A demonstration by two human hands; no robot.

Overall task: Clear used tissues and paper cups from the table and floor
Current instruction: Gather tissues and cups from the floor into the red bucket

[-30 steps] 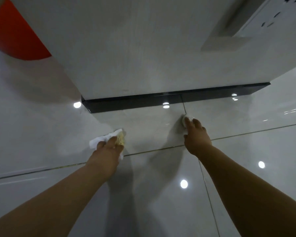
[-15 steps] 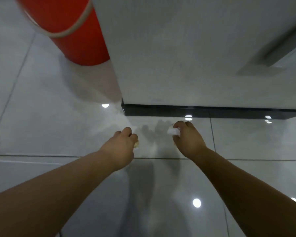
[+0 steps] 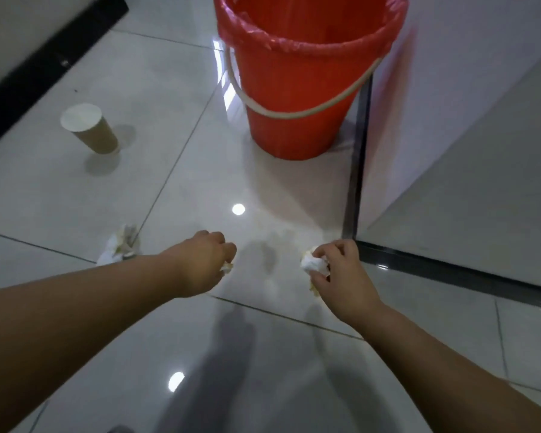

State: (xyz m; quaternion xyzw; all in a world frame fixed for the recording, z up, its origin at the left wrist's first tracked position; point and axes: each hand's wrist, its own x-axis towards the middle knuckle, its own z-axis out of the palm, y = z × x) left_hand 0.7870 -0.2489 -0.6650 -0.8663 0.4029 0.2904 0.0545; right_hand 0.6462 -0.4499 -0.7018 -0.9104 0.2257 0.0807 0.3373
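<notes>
- As both arms reach out low over the tiled floor (image 3: 75, 189), each hand is closed on used tissue: the left hand (image 3: 205, 264) is fisted over a tissue scrap (image 3: 226, 267) that barely peeps out beneath its knuckles, and the right hand (image 3: 341, 276) pinches a white tissue ball (image 3: 314, 264) in its fingertips.
- The red bucket (image 3: 294, 82), lined with a red bag and open at the top, stands straight ahead of both hands, beside the wall's dark skirting. The right hand appears the nearer, though the wide lens makes that hard to judge.
- Another crumpled tissue (image 3: 119, 245) lies on the floor just left of the left forearm, and a paper cup (image 3: 89, 128) stands mouth-up farther ahead on the left, well apart from the bucket.
- Dropping either wad likely calls for a reach forward and up over the rim.
</notes>
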